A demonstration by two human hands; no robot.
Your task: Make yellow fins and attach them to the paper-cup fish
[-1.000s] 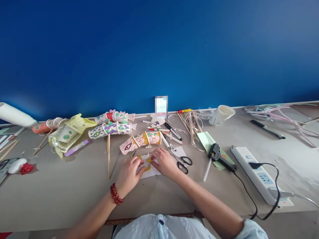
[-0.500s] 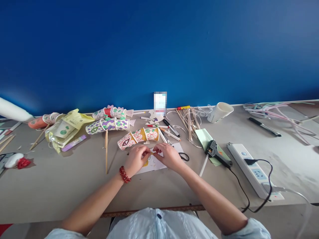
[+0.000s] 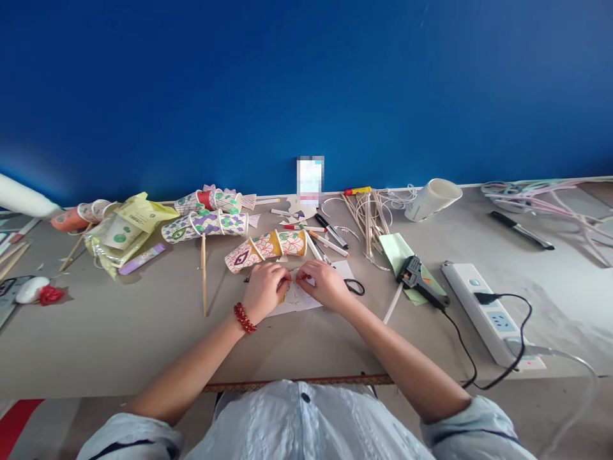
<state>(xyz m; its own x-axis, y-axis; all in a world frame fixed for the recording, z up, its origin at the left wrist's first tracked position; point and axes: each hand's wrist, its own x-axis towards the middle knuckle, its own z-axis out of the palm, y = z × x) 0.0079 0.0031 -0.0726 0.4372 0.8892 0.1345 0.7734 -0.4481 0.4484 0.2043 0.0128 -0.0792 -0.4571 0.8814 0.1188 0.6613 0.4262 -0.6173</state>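
Both hands are over a white paper sheet (image 3: 299,305), the left hand (image 3: 267,287) and right hand (image 3: 326,284) facing each other with only a narrow gap between their curled fingertips. Thumb and fingers bend inward on each, but whether either pinches something is hidden, so I cannot tell. A yellow patch (image 3: 286,296) shows on the sheet just beside the left thumb, directly below the fingertip gap and nearer the left hand than the right. The paper-cup fish (image 3: 267,251) lies just beyond the hands, its long axis running left to right and tilted slightly, the eye end at the near left and the other end at the far right. The left hand is closer to it. Scissors (image 3: 357,294) lie right of the right hand, partly hidden.
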